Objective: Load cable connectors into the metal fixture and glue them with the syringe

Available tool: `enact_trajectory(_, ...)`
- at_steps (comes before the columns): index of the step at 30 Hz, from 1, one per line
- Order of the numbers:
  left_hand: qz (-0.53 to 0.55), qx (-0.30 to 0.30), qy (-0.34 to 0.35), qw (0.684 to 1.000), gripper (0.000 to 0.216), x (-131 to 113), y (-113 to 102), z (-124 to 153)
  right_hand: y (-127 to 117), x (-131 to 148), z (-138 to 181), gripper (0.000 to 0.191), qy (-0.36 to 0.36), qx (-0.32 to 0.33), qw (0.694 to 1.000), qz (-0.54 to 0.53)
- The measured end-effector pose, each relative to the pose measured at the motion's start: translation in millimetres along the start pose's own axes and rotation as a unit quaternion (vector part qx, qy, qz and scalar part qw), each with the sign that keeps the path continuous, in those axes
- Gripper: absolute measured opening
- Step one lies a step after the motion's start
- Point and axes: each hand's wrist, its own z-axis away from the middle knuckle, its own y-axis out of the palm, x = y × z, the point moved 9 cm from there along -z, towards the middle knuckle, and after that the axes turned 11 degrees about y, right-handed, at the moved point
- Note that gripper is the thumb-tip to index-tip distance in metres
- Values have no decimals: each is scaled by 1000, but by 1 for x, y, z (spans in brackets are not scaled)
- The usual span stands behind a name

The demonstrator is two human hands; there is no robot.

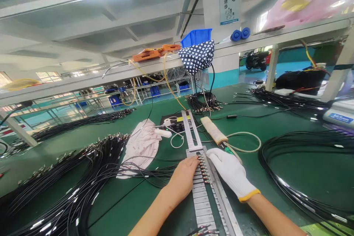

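Centrally, the slotted fixture (203,202) lies on green tabletop (124,210), bare to its left. The left hand (182,175) at its cable ends (205,172) and gloved right hand (231,171) at its right edge bunch their fingers, pinch indeterminable; beyond, a poster (230,0) reads "才有进步".

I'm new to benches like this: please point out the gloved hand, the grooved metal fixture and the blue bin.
Gloved right hand (230,172), head view: back of the hand.
Grooved metal fixture (203,203), head view: its grooved bed.
Blue bin (195,37), head view: its outer wall.
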Motion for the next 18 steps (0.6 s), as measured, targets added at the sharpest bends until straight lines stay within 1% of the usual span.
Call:
enact_trajectory(3,33,-23,-28,999,41,-9,-26,14,0,-6,-3,35,5,-1,1000,4)
enact_trajectory(5,61,-23,-53,996,29,-14,-43,29,0,-11,-4,34,10,2,1000,7)
enact_trajectory(7,100,3,-61,993,24,-19,-54,46,0,-14,-5,33,15,8,1000,9)
enact_trajectory(8,131,31,-62,989,22,-21,-53,55,0,-15,-5,34,18,11,1000,10)
enact_trajectory(9,169,72,-66,981,19,-22,-49,65,0,-15,-5,34,21,13,1000,12)
enact_trajectory(11,221,158,-75,959,9,-24,-32,86,0,-16,-5,34,27,16,999,16)
enact_trajectory(12,226,194,-75,952,10,-25,-22,95,0,-16,-4,34,28,16,999,19)
enact_trajectory(13,213,217,-70,950,18,-25,-13,101,-1,-16,-4,33,29,15,999,22)
enact_trajectory(15,161,232,-43,958,34,-29,1,105,0,-18,-4,33,27,11,999,28)
enact_trajectory(16,130,229,-26,964,36,-32,6,104,0,-20,-4,33,25,8,999,32)
enact_trajectory(18,83,221,1,972,27,-40,13,100,1,-23,-5,33,21,4,999,40)
